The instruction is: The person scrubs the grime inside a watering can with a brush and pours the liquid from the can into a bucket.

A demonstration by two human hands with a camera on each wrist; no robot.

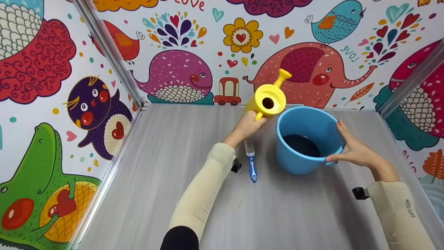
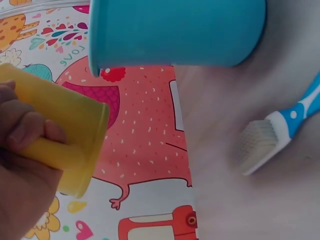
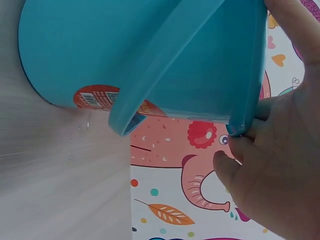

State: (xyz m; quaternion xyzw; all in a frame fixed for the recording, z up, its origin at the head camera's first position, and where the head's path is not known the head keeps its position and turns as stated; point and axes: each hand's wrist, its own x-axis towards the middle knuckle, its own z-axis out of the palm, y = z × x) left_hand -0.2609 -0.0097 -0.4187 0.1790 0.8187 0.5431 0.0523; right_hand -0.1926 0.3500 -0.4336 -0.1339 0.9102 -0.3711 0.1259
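Observation:
My left hand (image 1: 248, 125) grips the handle of a yellow watering can (image 1: 264, 100), held up to the left of the bucket with its spout pointing away. In the left wrist view, the fingers curl round the can's handle (image 2: 55, 152). A blue bucket (image 1: 295, 161) stands on the table with dark-looking liquid (image 1: 301, 145) at its bottom. On its right side, my right hand (image 1: 359, 151) holds the rim, thumb toward the near side. The bucket's handle (image 3: 150, 75) hangs down along its outer side in the right wrist view.
A brush (image 1: 252, 166) with a blue and white handle lies left of the bucket, its head partly covered by the left arm in the head view. Small water drops (image 1: 240, 203) dot the grey tabletop (image 1: 166, 173). Cartoon-printed walls (image 1: 180, 76) border the table.

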